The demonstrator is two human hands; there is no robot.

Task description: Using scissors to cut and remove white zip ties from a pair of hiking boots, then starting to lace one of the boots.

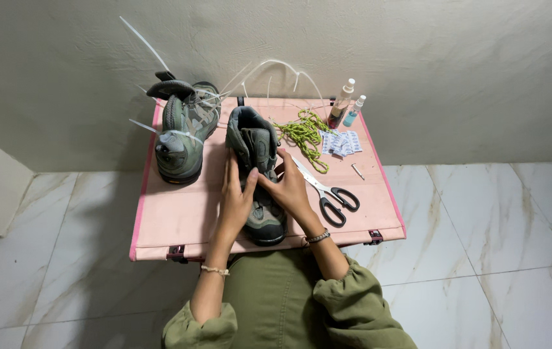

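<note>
A grey-green hiking boot (254,139) lies on the pink table (179,213), toe toward me. My left hand (236,194) presses its left side and my right hand (291,187) grips its right side, thumbs meeting over the tongue. A second matching boot (182,132) stands to the left, with white cable ties sticking out of its eyelets. Beside my right hand lie black-handled scissors (327,192).
A heap of yellow-green laces (305,134), small white packets (340,142), two little spray bottles (346,106) and a small metal pin (358,171) sit at the table's back right. Long white ties (276,68) arch against the wall. Marble floor surrounds the table.
</note>
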